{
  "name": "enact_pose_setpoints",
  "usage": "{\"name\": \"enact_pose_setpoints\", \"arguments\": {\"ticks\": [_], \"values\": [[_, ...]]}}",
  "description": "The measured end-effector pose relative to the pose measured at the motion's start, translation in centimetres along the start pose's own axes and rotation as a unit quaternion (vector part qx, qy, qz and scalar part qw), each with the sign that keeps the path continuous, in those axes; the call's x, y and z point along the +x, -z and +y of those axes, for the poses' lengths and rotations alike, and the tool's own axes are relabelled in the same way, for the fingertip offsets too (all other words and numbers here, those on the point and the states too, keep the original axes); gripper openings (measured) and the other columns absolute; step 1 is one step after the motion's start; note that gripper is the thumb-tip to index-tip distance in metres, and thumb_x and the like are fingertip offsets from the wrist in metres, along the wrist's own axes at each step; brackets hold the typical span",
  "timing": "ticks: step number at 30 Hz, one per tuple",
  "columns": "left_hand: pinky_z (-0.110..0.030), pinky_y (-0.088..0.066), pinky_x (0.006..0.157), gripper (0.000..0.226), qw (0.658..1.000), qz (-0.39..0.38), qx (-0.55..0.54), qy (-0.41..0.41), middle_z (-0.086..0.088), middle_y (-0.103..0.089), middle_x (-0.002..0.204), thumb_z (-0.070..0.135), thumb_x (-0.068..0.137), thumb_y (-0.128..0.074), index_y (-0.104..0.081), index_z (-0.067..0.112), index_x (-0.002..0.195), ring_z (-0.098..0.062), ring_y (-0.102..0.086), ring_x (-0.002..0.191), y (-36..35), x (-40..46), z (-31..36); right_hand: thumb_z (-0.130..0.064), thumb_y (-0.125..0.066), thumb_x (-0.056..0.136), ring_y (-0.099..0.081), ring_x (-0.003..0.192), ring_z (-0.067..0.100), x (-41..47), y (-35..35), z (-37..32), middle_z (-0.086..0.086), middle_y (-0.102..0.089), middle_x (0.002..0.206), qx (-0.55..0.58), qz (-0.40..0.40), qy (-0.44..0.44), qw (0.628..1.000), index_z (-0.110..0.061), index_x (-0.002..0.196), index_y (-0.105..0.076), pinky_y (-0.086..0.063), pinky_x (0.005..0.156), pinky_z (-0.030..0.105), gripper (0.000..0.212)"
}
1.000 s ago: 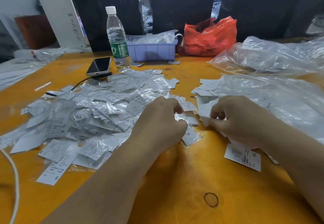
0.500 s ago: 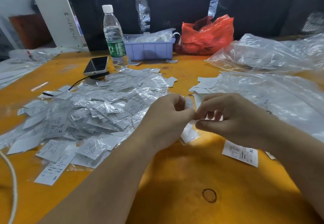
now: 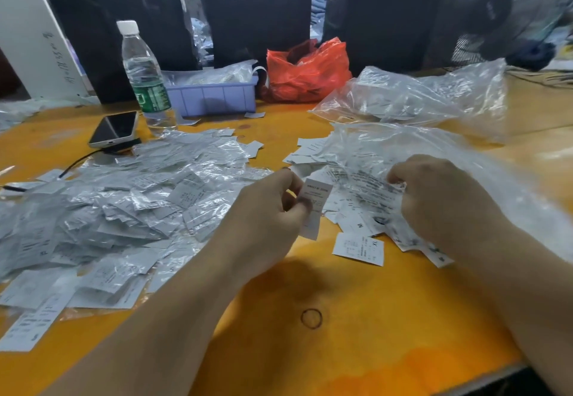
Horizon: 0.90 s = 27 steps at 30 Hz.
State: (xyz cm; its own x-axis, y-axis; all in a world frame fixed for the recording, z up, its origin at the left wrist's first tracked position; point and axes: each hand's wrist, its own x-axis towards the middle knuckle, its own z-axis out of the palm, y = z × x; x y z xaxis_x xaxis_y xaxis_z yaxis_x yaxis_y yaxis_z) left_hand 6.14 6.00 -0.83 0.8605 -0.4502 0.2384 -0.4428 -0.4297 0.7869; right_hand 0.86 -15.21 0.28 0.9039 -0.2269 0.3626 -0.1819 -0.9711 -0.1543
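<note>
My left hand (image 3: 266,219) pinches a small white printed label in a clear sleeve (image 3: 314,206) and holds it upright above the orange table (image 3: 310,349). My right hand (image 3: 443,200) lies with curled fingers on the heap of loose white labels (image 3: 356,209), at the edge of a clear plastic bag (image 3: 434,153); what its fingers hold is hidden. A big pile of bagged labels (image 3: 108,209) covers the table to the left. One label marked XL (image 3: 358,248) lies flat between my hands.
At the back stand a water bottle (image 3: 144,76), a phone (image 3: 114,129) on a cable, a purple tray (image 3: 214,98), a red plastic bag (image 3: 307,70) and another clear bag (image 3: 418,95). A dark ring (image 3: 311,318) marks the table near me.
My hands came together half a second ago and have now parted: the left keeps a label and lifts it, the right has moved right onto the loose labels.
</note>
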Motion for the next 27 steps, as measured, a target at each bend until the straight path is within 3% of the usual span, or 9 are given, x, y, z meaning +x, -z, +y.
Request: {"name": "enact_pose_setpoints", "arguments": {"ticks": [5,9,11,13,15,18,21,24,27], "values": [[-0.046,-0.049,0.061,0.018,1.000,0.012,0.013,-0.006,0.008,-0.071,0.077,0.027,0.096,-0.057,-0.058,0.033,0.079,-0.025,-0.059,0.065,0.0,0.0,-0.1,-0.008,-0.047,0.085,-0.048,0.079,0.023,-0.2,-0.8,-0.5,0.000,-0.047,0.080,-0.089,-0.120,-0.057,0.987,-0.020,0.082,-0.046,-0.042,0.059,0.033,0.012],[-0.046,-0.050,0.061,0.018,1.000,0.005,0.012,0.001,0.009,-0.071,0.076,0.028,0.096,-0.057,-0.057,0.033,0.079,-0.026,-0.059,0.065,-0.2,0.1,-0.2,-0.009,-0.049,0.084,-0.041,0.079,0.022,-0.4,-0.9,-0.9,-0.002,-0.042,0.076,-0.090,-0.108,-0.063,0.988,-0.021,0.068,-0.033,-0.039,0.060,0.034,0.026],[-0.050,-0.052,0.063,0.018,1.000,0.003,0.012,0.003,0.008,-0.072,0.076,0.028,0.096,-0.057,-0.057,0.033,0.079,-0.028,-0.060,0.066,-0.3,0.1,-0.2,-0.008,-0.051,0.083,-0.042,0.081,0.023,-0.5,-0.7,-1.1,0.000,-0.048,0.084,-0.062,-0.094,-0.057,0.992,-0.018,0.071,-0.039,-0.040,0.063,0.034,0.020],[-0.052,-0.054,0.064,0.016,1.000,0.005,0.011,0.004,0.009,-0.072,0.077,0.028,0.095,-0.057,-0.058,0.033,0.080,-0.028,-0.061,0.068,-0.2,0.1,-0.2,-0.014,-0.053,0.083,-0.043,0.090,0.025,-0.4,-0.6,-0.9,0.001,-0.048,0.095,-0.086,-0.081,-0.051,0.992,-0.016,0.091,-0.052,-0.039,0.068,0.034,0.008],[-0.052,-0.054,0.064,0.015,1.000,0.008,0.013,0.002,0.008,-0.072,0.078,0.028,0.095,-0.057,-0.058,0.032,0.081,-0.027,-0.062,0.067,-0.2,0.1,-0.3,-0.020,-0.052,0.085,-0.044,0.099,0.029,-0.3,-0.4,-0.8,0.005,-0.045,0.101,-0.131,-0.102,-0.059,0.984,-0.016,0.109,-0.053,-0.037,0.072,0.034,0.025],[-0.051,-0.053,0.063,0.015,1.000,0.008,0.013,0.001,0.007,-0.071,0.078,0.027,0.095,-0.057,-0.058,0.031,0.081,-0.027,-0.061,0.067,-0.1,0.2,-0.3,-0.013,-0.050,0.085,-0.044,0.080,0.025,-0.4,-0.5,-1.0,0.001,-0.043,0.079,-0.116,-0.128,-0.084,0.981,-0.018,0.091,-0.045,-0.040,0.063,0.033,0.009],[-0.051,-0.052,0.062,0.015,1.000,0.007,0.012,0.000,0.006,-0.071,0.077,0.026,0.095,-0.057,-0.058,0.031,0.081,-0.028,-0.060,0.066,-0.1,0.2,-0.1,-0.006,-0.051,0.081,-0.041,0.063,0.020,-0.6,-0.5,-1.1,-0.002,-0.042,0.069,-0.095,-0.082,-0.054,0.991,-0.020,0.080,-0.043,-0.037,0.054,0.030,0.016],[-0.049,-0.051,0.062,0.015,1.000,0.009,0.010,0.000,0.006,-0.071,0.077,0.026,0.095,-0.057,-0.059,0.030,0.082,-0.027,-0.060,0.066,-0.1,0.1,0.0,-0.001,-0.053,0.081,-0.057,0.075,0.029,-0.6,-0.8,-0.8,0.004,-0.062,0.084,-0.062,-0.009,-0.015,0.998,-0.013,0.098,-0.061,-0.049,0.060,0.034,0.023],[-0.045,-0.053,0.061,0.010,1.000,0.018,-0.014,0.011,0.005,-0.070,0.075,0.023,0.094,-0.058,-0.062,0.027,0.086,-0.023,-0.058,0.059,0.2,0.3,-0.1,0.010,-0.060,0.081,-0.065,0.076,0.036,-0.6,-1.0,-0.9,0.013,-0.071,0.086,0.033,0.121,0.080,0.989,-0.005,0.100,-0.070,-0.057,0.064,0.045,0.026]]}}
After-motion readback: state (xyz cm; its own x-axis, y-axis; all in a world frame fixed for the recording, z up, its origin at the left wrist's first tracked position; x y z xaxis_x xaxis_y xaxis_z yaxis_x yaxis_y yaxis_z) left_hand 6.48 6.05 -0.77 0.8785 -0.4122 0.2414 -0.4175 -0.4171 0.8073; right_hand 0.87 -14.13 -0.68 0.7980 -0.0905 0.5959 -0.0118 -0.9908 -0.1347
